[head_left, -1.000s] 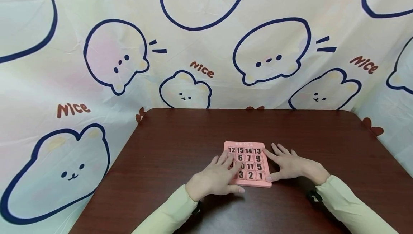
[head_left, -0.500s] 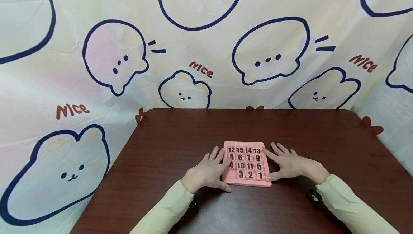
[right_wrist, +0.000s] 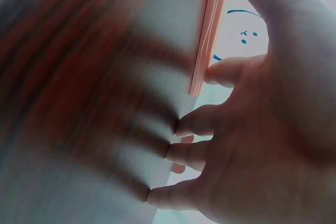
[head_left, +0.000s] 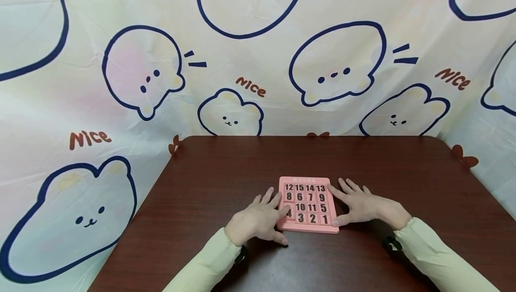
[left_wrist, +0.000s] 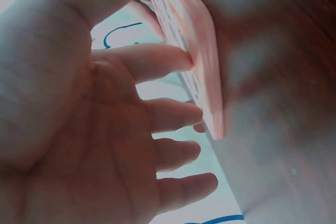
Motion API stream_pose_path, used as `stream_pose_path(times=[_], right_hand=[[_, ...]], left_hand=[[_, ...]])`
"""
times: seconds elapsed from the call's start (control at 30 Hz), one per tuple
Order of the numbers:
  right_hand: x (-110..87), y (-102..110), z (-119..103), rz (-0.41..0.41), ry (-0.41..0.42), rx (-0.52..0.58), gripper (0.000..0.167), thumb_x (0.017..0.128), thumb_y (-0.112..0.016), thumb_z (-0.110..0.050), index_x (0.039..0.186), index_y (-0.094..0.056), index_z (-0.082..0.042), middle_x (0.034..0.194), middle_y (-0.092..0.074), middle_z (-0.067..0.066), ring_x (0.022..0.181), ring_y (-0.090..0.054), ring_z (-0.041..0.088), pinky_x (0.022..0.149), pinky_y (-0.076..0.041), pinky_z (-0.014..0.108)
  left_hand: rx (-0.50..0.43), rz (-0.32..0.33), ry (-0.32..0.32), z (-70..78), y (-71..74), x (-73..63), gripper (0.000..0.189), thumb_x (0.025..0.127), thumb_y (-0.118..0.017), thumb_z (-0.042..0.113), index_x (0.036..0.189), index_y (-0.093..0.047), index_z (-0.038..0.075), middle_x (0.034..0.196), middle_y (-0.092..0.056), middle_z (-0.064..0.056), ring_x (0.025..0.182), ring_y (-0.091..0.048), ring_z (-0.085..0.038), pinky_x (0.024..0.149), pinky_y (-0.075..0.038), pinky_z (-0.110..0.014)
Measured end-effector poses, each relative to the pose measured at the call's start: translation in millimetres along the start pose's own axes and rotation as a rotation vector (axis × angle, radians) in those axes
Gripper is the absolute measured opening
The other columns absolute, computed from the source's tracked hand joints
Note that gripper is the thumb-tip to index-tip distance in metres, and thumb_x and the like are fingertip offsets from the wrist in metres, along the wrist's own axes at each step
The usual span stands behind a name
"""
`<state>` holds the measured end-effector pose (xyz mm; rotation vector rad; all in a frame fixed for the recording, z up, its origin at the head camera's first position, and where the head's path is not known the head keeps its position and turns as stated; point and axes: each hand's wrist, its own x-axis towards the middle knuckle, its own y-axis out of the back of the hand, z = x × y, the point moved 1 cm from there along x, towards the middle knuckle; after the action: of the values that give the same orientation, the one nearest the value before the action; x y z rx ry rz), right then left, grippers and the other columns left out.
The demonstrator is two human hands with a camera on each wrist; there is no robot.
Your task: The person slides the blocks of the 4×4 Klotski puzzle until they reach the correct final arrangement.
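Note:
A pink number-slide puzzle (head_left: 309, 228) lies flat on the table, its numbered tiles facing up. The index fingertip of my left hand (head_left: 255, 221) rests on the tile marked 4 (head_left: 288, 215) in the left column and covers part of it. A gap shows above that tile, below the 8. The left hand's other fingers are spread along the board's left side, thumb near the lower left corner. On the right, my right hand (head_left: 364, 207) touches the board's right edge with index finger and thumb. Its other fingertips reach the tabletop, as the right wrist view shows.
The dark brown wooden table (head_left: 225, 162) extends around the board on all sides. Behind it and at the sides hangs a pale cloth (head_left: 278, 59) printed with cartoon bears. Dark wrist straps sit at both light green sleeves (head_left: 439, 251).
My left hand has drawn back from over the board to its left side. Its index finger has slid the 4 tile downward in the left column. The right hand stays put.

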<state>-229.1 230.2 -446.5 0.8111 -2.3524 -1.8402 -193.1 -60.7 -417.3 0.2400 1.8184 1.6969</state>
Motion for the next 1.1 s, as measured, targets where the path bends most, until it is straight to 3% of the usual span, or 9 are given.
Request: stream_pose_path(times=[0.33,0.43,0.6,0.83,1.1], right_hand=[[1.2,0,1,-0.008,0.003,0.004,0.112,0.073,-0.065,-0.075,0.157,-0.023,-0.015,0.159,-0.016,0.033,0.146,-0.012,0.054,0.105,-0.016,0.078],[1.4,0,1,-0.007,-0.001,0.004,0.112,0.073,-0.066,-0.075,0.157,-0.023,-0.015,0.159,-0.016,0.032,0.146,-0.012,0.054,0.105,-0.016,0.078],[0.9,1,2,0.003,-0.002,-0.001,0.111,0.073,-0.066,-0.075,0.157,-0.024,-0.014,0.159,-0.016,0.033,0.145,-0.012,0.055,0.104,-0.016,0.079],[0.5,1,0,-0.009,-0.001,0.010,0.111,0.074,-0.066,-0.074,0.157,-0.023,-0.015,0.159,-0.015,0.032,0.146,-0.011,0.054,0.105,-0.015,0.079],[1.5,1,1,-0.001,0.001,-0.007,0.111,0.073,-0.065,-0.076,0.157,-0.023,-0.015,0.159,-0.016,0.032,0.146,-0.013,0.054,0.104,-0.016,0.079]], left_hand=[[-0.036,-0.008,-0.038,1.5,6.4,-3.4,0.077,0.081,-0.065,0.068,0.146,-0.046,0.032,0.162,-0.026,-0.009,0.153,-0.012,-0.033,0.119,-0.025,-0.051],[-0.090,0.018,-0.034,-1.8,9.4,1.3,0.075,0.085,-0.064,0.063,0.150,-0.041,0.032,0.163,-0.023,-0.010,0.154,-0.010,-0.033,0.120,-0.024,-0.051],[-0.170,0.043,0.024,-9.2,13.2,17.3,0.086,0.085,-0.064,0.062,0.156,-0.027,0.029,0.166,-0.015,-0.009,0.154,-0.005,-0.031,0.121,-0.020,-0.051],[-0.187,0.023,0.055,-17.5,2.1,34.2,0.095,0.082,-0.064,0.067,0.157,-0.022,0.029,0.167,-0.009,-0.008,0.154,-0.004,-0.031,0.121,-0.021,-0.051],[-0.159,0.027,0.045,-22.8,-4.2,38.4,0.099,0.079,-0.065,0.070,0.157,-0.024,0.026,0.166,-0.011,-0.011,0.154,-0.008,-0.033,0.120,-0.025,-0.050]])
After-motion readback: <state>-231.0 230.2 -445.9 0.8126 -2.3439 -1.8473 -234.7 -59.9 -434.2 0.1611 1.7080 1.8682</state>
